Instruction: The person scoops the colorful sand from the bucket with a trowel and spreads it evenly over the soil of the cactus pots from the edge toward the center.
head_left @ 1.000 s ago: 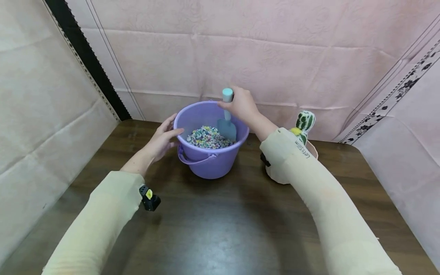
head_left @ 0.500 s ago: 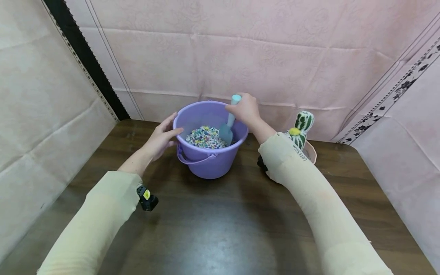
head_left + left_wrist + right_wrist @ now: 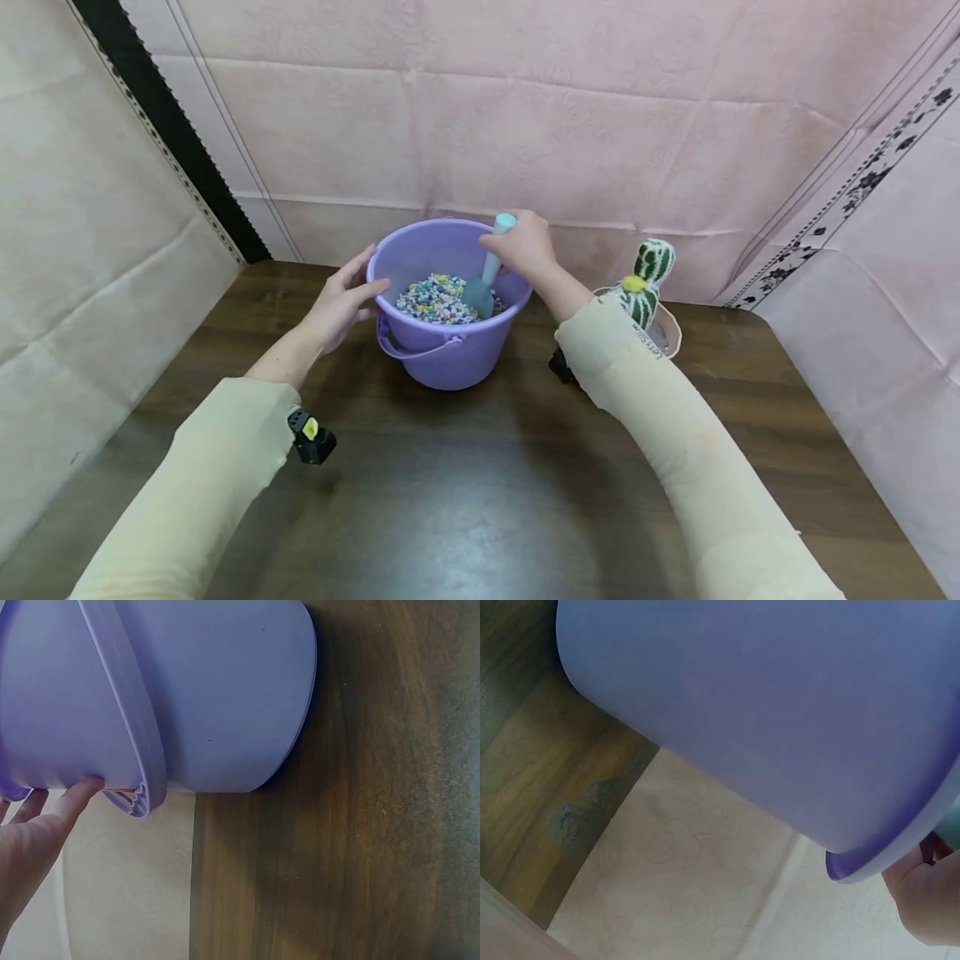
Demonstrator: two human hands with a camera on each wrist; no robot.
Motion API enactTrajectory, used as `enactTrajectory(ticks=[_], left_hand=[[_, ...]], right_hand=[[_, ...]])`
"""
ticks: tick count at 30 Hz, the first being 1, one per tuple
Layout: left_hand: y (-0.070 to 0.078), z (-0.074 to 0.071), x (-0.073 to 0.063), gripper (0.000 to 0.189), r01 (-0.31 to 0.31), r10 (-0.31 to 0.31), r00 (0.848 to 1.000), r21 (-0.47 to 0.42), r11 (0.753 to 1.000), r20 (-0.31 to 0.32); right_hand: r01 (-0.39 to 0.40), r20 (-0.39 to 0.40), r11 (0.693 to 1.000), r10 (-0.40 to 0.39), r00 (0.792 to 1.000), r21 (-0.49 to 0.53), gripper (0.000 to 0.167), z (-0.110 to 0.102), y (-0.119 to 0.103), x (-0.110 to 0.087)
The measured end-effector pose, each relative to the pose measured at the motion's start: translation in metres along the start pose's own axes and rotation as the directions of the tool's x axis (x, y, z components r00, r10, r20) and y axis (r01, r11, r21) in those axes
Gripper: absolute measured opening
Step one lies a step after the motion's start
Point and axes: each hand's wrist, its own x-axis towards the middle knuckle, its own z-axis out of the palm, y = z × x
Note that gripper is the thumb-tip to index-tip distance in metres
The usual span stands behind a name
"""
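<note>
A purple bucket (image 3: pixel 453 362) stands upright on the table, part-filled with small multicoloured beads (image 3: pixel 438 298). At its left rim is my left hand (image 3: pixel 337 304), thumb lapping over the edge and other fingers against the outside; the left wrist view shows fingertips (image 3: pixel 90 784) on the bucket's side below the rim. My right hand (image 3: pixel 525 243) grips the light blue handle of a small shovel (image 3: pixel 491 268) over the right rim. The shovel leans, its blade (image 3: pixel 477 297) down among the beads, its tip hidden there. In the right wrist view the bucket wall covers most of the shovel.
To the right, partly behind my right sleeve, stands a knitted cactus (image 3: pixel 645 287) in a pale pot (image 3: pixel 667 329). The bucket's purple carrying handle (image 3: pixel 412 353) hangs at the front left. Pale cloth walls (image 3: pixel 525 150) enclose the dark wooden table (image 3: pixel 450 517).
My right hand has lowered the shovel and tilted it, its blade moving lower and left into the beads. The left hand stays at the rim. The whole view has shifted slightly.
</note>
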Motion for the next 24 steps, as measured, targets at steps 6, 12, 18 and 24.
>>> enactTrajectory(ticks=[6, 12, 18, 24], left_hand=[[0.001, 0.000, -0.002, 0.068, 0.003, -0.003, 1.000, 0.015, 1.000, 0.005], [0.002, -0.001, -0.002, 0.069, 0.000, 0.000, 1.000, 0.019, 1.000, 0.010], [0.002, -0.002, -0.002, 0.069, -0.004, 0.004, 1.000, 0.020, 1.000, 0.005], [0.000, 0.001, -0.001, 0.067, -0.008, 0.007, 1.000, 0.023, 1.000, 0.009]], right_hand=[[-0.023, -0.025, 1.000, 0.023, 0.999, 0.009, 0.024, -0.001, 0.001, -0.002], [-0.042, -0.048, 0.999, 0.044, 0.998, 0.033, 0.024, -0.003, 0.002, -0.003], [-0.068, -0.100, 0.997, 0.071, 0.992, 0.037, 0.020, 0.001, 0.003, 0.001], [-0.153, -0.122, 0.984, 0.163, 0.979, 0.087, 0.019, 0.008, 0.002, 0.004]])
